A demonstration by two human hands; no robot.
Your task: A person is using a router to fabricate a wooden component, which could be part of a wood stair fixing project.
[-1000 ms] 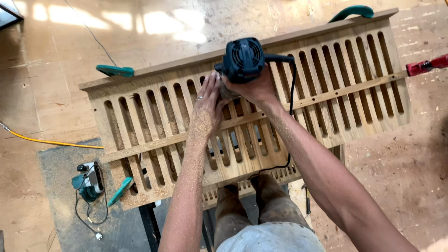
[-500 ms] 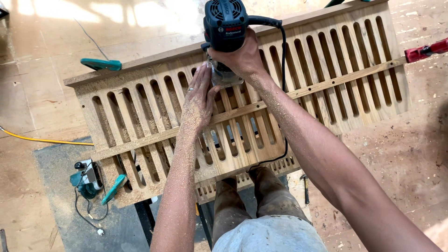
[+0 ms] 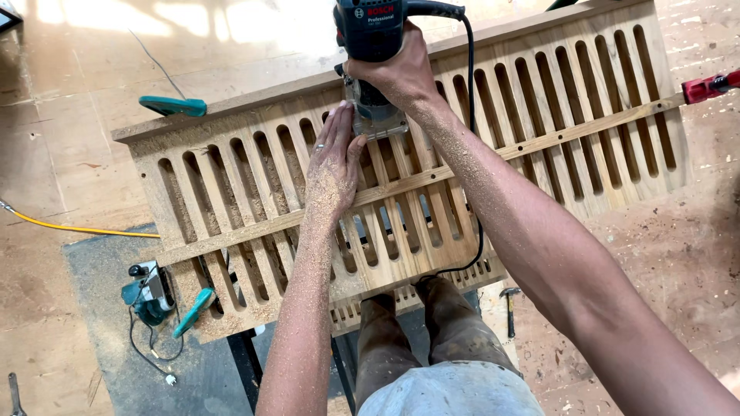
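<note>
My right hand [image 3: 393, 73] wraps around the dark blue router [image 3: 370, 46], which stands upright on the slotted wooden panel [image 3: 432, 177], its black cord trailing down across the slats. My left hand [image 3: 333, 166] lies flat on the sawdust-covered panel, fingertips touching the router's clear base.

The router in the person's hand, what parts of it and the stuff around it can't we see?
Head view only:
- Router: top cut off by the upper edge; its bit is hidden under the base and the right hand.
- Wooden slatted panel: slats under the left hand and both arms are covered.
- Red clamp: cut off by the right edge.
- Hammer on the floor: too small for detail.
</note>
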